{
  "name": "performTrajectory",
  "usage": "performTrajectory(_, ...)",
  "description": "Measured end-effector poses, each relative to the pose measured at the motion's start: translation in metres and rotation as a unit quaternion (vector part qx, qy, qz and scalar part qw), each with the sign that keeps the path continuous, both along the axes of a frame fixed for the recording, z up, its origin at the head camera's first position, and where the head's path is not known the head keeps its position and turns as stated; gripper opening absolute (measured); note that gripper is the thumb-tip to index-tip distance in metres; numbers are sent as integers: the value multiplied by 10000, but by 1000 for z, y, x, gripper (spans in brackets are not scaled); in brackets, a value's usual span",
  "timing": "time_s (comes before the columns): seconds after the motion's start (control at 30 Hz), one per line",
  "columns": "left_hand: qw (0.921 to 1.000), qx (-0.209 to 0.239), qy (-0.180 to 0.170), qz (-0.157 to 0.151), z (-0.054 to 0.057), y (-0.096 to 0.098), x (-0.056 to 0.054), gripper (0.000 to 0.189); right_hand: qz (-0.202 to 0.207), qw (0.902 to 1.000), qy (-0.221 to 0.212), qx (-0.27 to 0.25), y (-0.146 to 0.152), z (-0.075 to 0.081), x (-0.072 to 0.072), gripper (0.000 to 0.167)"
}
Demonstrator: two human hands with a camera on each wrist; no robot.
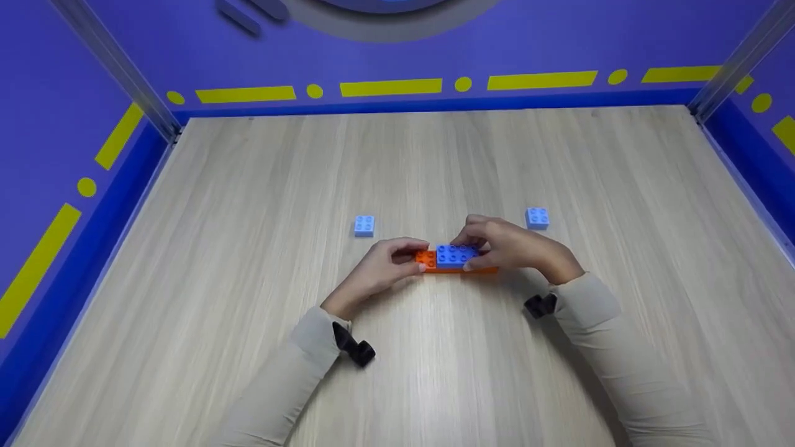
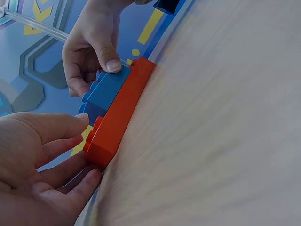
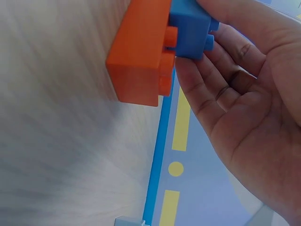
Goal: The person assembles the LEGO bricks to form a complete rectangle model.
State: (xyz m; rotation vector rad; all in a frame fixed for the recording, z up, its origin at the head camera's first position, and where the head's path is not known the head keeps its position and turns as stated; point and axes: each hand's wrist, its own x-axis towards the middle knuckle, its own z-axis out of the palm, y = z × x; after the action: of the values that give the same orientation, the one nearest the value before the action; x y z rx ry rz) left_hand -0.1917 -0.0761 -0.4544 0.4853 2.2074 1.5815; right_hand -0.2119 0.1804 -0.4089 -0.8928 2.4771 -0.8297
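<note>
While the left hand (image 1: 384,268) grips the orange brick (image 2: 123,113), the right hand (image 1: 512,244) pinching the blue brick (image 1: 451,258) should press squarely down.

the lower brick (image 2: 121,113) lies on the table (image 1: 435,372), the upper brick (image 1: 452,254) on its middle. left hand (image 1: 385,264) at its left end, right hand (image 1: 506,242) over its right part. behind it lie the left brick (image 1: 364,226), leftward, and the right brick (image 1: 537,218), rightward; the wall (image 1: 397,59) stands farther behind it.
</note>
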Motion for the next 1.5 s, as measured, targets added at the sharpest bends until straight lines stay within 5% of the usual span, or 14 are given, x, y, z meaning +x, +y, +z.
performTrajectory(0.37,9951,-465,873,45,14,-14,-5,42,-112,9999,-11,100,-1,-2,0,31)
performTrajectory(0.63,9782,-899,1869,137,22,-30,-12,46,-33,10000,15,46,0,-1,0,31)
performTrajectory(0.8,9714,-1111,2075,312,24,-41,-16,48,2,10000,31,3,1,-1,1,31)
performTrajectory(1.07,9648,-1672,1920,666,25,-56,-25,54,4,10000,-21,-14,1,0,1,32)
performTrajectory(1.5,9621,-2367,1205,620,25,-68,-32,60,17,9999,112,4,1,0,1,31)
